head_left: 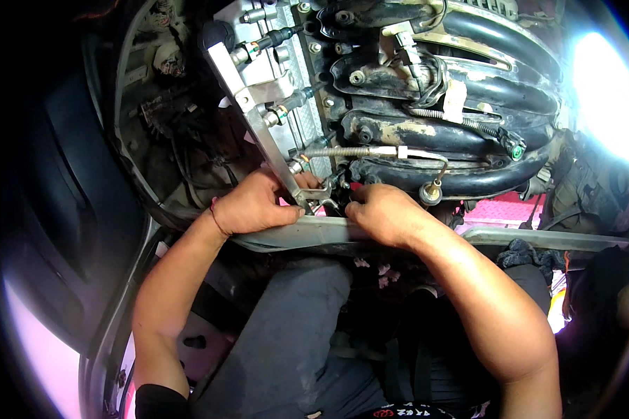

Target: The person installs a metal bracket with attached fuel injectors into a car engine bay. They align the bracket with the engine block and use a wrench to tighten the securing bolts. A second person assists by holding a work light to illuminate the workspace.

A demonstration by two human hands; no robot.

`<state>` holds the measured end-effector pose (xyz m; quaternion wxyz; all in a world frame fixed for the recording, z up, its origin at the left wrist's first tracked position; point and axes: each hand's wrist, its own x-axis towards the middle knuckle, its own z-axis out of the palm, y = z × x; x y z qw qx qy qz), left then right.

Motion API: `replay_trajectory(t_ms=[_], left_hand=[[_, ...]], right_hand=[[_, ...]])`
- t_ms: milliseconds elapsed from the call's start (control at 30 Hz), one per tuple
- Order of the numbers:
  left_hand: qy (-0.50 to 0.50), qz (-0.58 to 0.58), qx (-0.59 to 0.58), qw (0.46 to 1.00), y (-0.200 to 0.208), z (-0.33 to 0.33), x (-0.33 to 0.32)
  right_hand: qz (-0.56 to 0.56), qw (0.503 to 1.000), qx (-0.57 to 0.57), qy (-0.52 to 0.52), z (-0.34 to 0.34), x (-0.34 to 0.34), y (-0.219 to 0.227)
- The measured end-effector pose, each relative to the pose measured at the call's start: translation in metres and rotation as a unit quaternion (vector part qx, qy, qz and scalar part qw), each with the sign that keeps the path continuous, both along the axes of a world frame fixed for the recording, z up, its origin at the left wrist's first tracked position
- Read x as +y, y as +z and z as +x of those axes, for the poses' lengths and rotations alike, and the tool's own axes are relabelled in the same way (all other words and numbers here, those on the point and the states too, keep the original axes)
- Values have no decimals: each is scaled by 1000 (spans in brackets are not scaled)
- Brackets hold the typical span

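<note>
A silver fuel rail (250, 115) runs slantwise along the engine, with injectors (276, 115) plugged in along its right side. At its near end my left hand (255, 204) is closed around the rail, the thumb in front and the fingers reaching behind. Beside it, my right hand (384, 213) is curled in at the near corner of the engine, its fingertips hidden. What they pinch, if anything, I cannot make out. Between the hands sits a small metal bracket (318, 192). The black intake manifold (468, 91) curves away to the right.
A corrugated metal line (339, 151) crosses the manifold to a round brass-coloured fitting (432, 192). A loose wiring connector (514, 150) lies on the manifold. The bay's edge (307, 230) passes under my wrists. A bright light (604, 98) shines at right; a dark cloth (528, 255) lies near it.
</note>
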<state>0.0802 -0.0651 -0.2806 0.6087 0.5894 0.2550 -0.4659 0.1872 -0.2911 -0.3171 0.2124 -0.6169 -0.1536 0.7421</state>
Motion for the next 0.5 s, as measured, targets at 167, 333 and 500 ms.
replay_trajectory(t_ms=[167, 333, 500], left_hand=[[-28, 3, -26, 999, -2, 5, 1], [-18, -29, 2, 999, -4, 9, -2], [-8, -30, 45, 999, -1, 16, -2]], right_hand=[[3, 1000, 1, -6, -3, -1, -3], [-3, 1000, 1, -8, -6, -1, -4], [-4, 1000, 3, -2, -4, 0, -4]])
